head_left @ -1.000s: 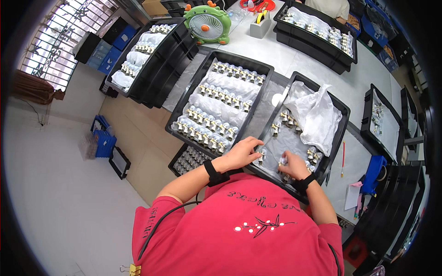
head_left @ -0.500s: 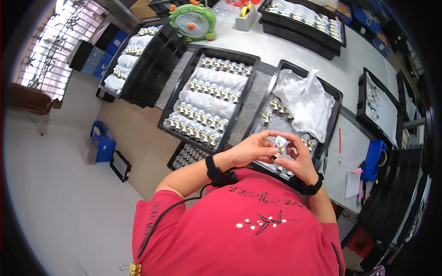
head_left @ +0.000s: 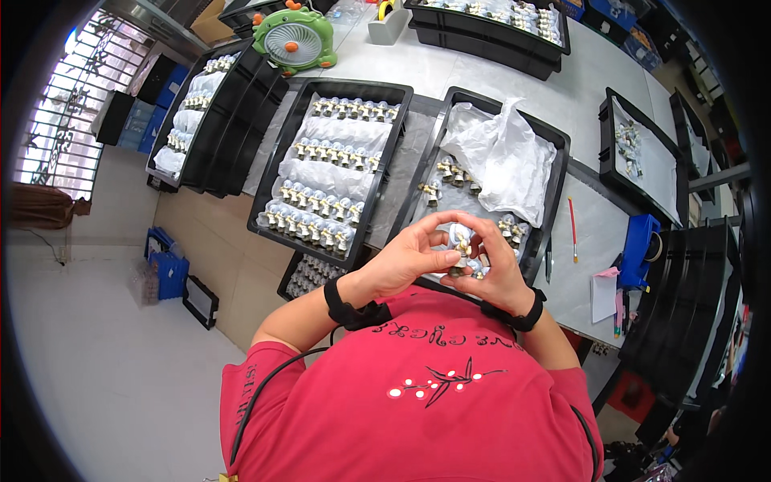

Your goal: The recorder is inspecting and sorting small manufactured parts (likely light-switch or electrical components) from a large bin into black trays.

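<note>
My left hand (head_left: 405, 259) and my right hand (head_left: 499, 271) meet over the near end of a black tray (head_left: 552, 217), their fingers closed round one small figurine (head_left: 461, 243). It has a pale blue-white rounded top and a gold and white body, and stands nearly upright between thumbs and fingertips. Beneath and beyond the hands, that tray holds several similar figurines (head_left: 450, 173) and a crumpled translucent plastic sheet (head_left: 514, 173). My hands partly cover the figurines at its near end. On the left, another black tray (head_left: 265, 189) carries rows of figurines, with plastic padding between them.
Stacked black trays (head_left: 217, 136) stand at the left, near a green fan (head_left: 294, 40). More trays (head_left: 490, 44) lie at the back. To the right are a red brush (head_left: 573, 229), a blue tape dispenser (head_left: 640, 253), a notepad (head_left: 604, 297) and another tray (head_left: 642, 165).
The whole view has shifted, so the scene sits further left and higher. Both hands still hold the figurine over the same tray, and more of its front shows between the fingers.
</note>
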`<state>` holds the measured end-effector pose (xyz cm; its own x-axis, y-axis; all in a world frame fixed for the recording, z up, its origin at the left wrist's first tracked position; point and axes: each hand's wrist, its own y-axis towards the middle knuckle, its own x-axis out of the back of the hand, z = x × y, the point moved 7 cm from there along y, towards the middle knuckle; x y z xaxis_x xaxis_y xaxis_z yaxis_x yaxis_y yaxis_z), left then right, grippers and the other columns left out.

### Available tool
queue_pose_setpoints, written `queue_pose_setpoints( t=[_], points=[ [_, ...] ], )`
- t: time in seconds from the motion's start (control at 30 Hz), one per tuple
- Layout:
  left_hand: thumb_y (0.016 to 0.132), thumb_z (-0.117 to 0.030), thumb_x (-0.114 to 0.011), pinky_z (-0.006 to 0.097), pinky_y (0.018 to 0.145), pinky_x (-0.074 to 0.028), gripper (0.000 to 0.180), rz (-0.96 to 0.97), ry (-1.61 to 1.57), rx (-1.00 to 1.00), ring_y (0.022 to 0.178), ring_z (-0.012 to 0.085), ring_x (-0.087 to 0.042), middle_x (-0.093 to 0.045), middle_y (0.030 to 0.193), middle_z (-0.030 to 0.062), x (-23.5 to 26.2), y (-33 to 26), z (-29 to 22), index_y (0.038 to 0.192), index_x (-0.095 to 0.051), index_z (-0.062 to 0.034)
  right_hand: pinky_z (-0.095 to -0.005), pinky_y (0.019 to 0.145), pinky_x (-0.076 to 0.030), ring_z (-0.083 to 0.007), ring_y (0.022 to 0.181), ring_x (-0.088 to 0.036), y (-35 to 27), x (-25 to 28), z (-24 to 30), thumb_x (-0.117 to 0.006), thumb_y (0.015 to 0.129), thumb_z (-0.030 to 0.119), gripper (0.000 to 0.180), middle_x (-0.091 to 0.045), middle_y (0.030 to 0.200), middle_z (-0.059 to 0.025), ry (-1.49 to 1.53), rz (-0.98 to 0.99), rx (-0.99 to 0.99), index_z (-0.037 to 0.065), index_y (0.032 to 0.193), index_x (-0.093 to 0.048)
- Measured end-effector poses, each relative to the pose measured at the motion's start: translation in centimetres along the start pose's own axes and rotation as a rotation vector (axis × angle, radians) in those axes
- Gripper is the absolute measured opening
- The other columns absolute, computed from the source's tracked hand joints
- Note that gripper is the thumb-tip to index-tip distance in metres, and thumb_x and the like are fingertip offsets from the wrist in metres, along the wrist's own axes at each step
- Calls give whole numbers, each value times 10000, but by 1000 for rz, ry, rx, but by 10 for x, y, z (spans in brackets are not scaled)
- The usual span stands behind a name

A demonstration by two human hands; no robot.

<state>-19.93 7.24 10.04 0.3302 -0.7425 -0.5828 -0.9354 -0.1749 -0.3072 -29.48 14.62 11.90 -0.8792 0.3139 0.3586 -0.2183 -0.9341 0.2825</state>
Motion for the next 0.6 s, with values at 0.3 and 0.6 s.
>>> queue_pose_setpoints(
  t=[0.3, 0.6],
  points=[
    [871, -49, -622, 324, 837, -521, 622, -24, 46, -15, 961, 217, -634, -562, 1113, 123, 1, 5, -4, 1395, -288, -64, -245, 620, -433, -113, 730, -481, 3, 2, -3, -843, 572, 76, 834, -526, 1177, -50, 17, -18, 16, 93, 1307, -449],
    [779, -3, -713, 282, 874, -485, 787, -6, 229, -62, 1083, 152, -529, -450, 1242, 71, -3, 3, -11, 1419, -261, -79, -278, 628, -471, -190, 804, -562, 4, 5, 0, -801, 655, 141, 695, -525, 1169, -98, -34, -52, 62, 89, 1266, -475]
  ],
)
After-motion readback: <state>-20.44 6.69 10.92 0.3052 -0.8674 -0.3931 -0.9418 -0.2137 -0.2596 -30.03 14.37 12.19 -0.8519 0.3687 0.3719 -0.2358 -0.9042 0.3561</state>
